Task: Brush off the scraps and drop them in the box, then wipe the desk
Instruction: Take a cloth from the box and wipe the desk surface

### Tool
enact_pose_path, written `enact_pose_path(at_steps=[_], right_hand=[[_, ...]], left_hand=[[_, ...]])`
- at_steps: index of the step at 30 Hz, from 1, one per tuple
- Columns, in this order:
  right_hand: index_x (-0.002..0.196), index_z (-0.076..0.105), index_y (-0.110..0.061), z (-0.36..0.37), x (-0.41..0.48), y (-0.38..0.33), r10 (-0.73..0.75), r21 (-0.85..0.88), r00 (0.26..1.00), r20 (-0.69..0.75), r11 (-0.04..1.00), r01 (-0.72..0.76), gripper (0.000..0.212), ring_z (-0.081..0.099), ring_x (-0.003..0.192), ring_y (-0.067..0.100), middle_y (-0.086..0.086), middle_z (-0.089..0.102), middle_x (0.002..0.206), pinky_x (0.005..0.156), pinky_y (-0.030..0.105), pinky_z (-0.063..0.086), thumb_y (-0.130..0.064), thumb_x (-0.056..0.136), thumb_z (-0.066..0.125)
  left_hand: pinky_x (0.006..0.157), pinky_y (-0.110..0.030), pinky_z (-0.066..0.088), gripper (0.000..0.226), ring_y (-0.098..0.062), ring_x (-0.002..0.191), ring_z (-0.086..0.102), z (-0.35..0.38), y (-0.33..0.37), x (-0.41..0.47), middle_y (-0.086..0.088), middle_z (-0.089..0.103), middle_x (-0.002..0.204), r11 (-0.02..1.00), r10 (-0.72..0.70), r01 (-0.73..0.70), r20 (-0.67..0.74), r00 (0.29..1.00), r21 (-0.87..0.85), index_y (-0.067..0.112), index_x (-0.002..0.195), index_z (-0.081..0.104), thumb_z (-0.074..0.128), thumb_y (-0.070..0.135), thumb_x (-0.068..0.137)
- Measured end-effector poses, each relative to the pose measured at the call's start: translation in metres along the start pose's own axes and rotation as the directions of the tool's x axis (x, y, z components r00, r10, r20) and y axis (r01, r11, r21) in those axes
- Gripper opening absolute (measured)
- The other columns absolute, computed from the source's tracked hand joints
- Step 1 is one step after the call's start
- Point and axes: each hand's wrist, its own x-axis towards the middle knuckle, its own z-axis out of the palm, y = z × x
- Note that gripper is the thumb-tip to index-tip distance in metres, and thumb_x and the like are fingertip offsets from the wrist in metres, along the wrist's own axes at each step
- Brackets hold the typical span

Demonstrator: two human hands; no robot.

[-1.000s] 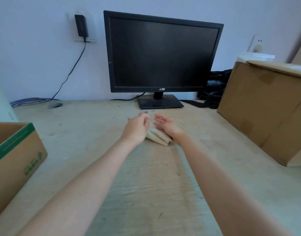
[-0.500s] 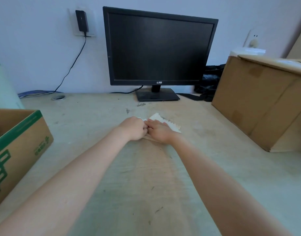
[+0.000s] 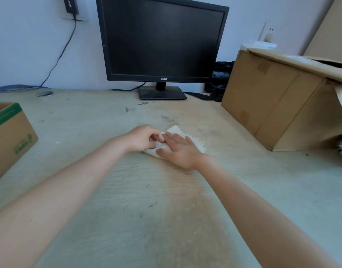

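Wiping looks barely begun: on the near desk dark specks lie unswept. Mid-desk, the right hand presses flat, fingers straight, on the folded cloth, while the left hand curls its fingers to pinch the cloth's left edge. Farther off, scraps lie before the monitor; the box at left is cut off, its inside hidden

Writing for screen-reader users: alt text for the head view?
The right hand presses flat on a white cloth on the desk while the left hand pinches its edge. A dark monitor stands behind; an open box sits left, a large carton right.
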Motion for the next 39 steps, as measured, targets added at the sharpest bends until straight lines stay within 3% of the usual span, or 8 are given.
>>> enact_pose_path(at_steps=[4,14,19,22,27,32,36,39], right_hand=[[0.15,0.005,-0.034,-0.011,-0.011,0.025,0.091,-0.006,0.996,-0.001,0.996,-0.091,0.063,-0.006,0.147,0.012,-0.007,0.0,0.16,0.117,0.041,-0.009,-0.057,0.093,0.02],[0.149,0.007,-0.036,-0.029,-0.007,0.082,0.31,-0.001,0.949,-0.064,0.951,-0.311,0.06,-0.005,0.147,0.019,-0.006,0.0,0.16,0.116,0.046,-0.006,-0.058,0.094,0.018],[0.149,0.008,-0.035,-0.029,0.002,0.073,0.384,0.014,0.921,-0.063,0.923,-0.384,0.064,-0.004,0.147,0.021,-0.004,-0.001,0.16,0.116,0.047,-0.006,-0.059,0.092,0.022],[0.149,0.007,-0.034,-0.02,0.006,0.049,0.356,0.004,0.933,-0.05,0.934,-0.356,0.068,-0.004,0.147,0.023,-0.001,-0.002,0.16,0.116,0.048,-0.004,-0.062,0.09,0.024],[0.15,0.012,-0.025,-0.012,0.011,-0.001,0.283,0.07,0.958,-0.039,0.957,-0.28,0.06,0.001,0.147,0.027,0.005,0.003,0.16,0.116,0.046,0.002,-0.046,0.096,0.029],[0.127,0.048,-0.008,0.002,0.006,-0.054,0.2,0.241,0.964,-0.174,0.958,-0.155,0.037,0.048,0.121,0.034,0.018,0.053,0.131,0.095,0.037,0.038,-0.025,0.096,0.038],[0.11,0.062,-0.004,0.0,-0.002,-0.073,0.212,0.541,0.957,-0.198,0.838,-0.074,0.026,0.054,0.09,0.026,0.019,0.063,0.1,0.071,0.029,0.036,-0.014,0.091,0.047],[0.113,0.063,0.001,-0.005,-0.01,-0.08,0.25,0.861,0.96,-0.122,0.508,-0.023,0.028,0.052,0.071,0.018,0.013,0.057,0.091,0.063,0.025,0.042,0.0,0.087,0.052]], left_hand=[[0.081,-0.019,0.038,0.026,-0.007,0.085,0.053,0.013,0.017,0.02,-0.002,0.058,0.111,0.996,0.038,-0.034,0.043,0.998,-0.088,0.023,0.107,0.066,0.062,0.009,0.086],[0.106,-0.031,0.032,0.039,-0.025,0.126,0.042,0.048,0.071,0.062,-0.009,0.042,0.136,0.994,0.103,-0.105,0.075,0.992,0.022,0.019,0.136,0.046,0.041,0.012,0.097],[0.093,-0.021,0.04,0.06,-0.02,0.123,0.05,0.037,0.06,0.052,-0.013,0.052,0.133,0.947,0.003,0.005,0.024,1.0,-0.322,0.014,0.144,0.028,0.044,-0.009,0.09],[0.085,-0.023,0.045,0.052,-0.02,0.109,0.056,0.024,0.048,0.042,-0.013,0.058,0.123,0.931,-0.052,0.054,0.015,0.999,-0.36,0.009,0.133,0.045,0.055,-0.01,0.085],[0.073,-0.025,0.049,0.031,-0.02,0.094,0.057,-0.001,0.022,0.023,-0.011,0.061,0.103,0.935,-0.162,0.161,0.024,0.986,-0.315,0.008,0.101,0.061,0.049,-0.015,0.083],[0.041,-0.008,0.045,0.029,-0.018,0.063,0.052,-0.009,0.006,-0.007,-0.005,0.053,0.073,0.904,-0.225,0.196,-0.033,0.974,-0.381,0.014,0.072,0.051,0.062,-0.013,0.079],[0.045,-0.018,0.048,0.031,-0.019,0.055,0.048,-0.012,0.001,-0.026,-0.007,0.051,0.07,0.883,-0.269,0.216,-0.072,0.96,-0.417,0.014,0.071,0.047,0.056,-0.014,0.081],[0.055,-0.022,0.045,0.029,-0.02,0.06,0.048,-0.019,0.004,-0.038,-0.006,0.051,0.074,0.884,-0.276,0.204,-0.117,0.954,-0.422,0.017,0.073,0.047,0.059,-0.008,0.082]])
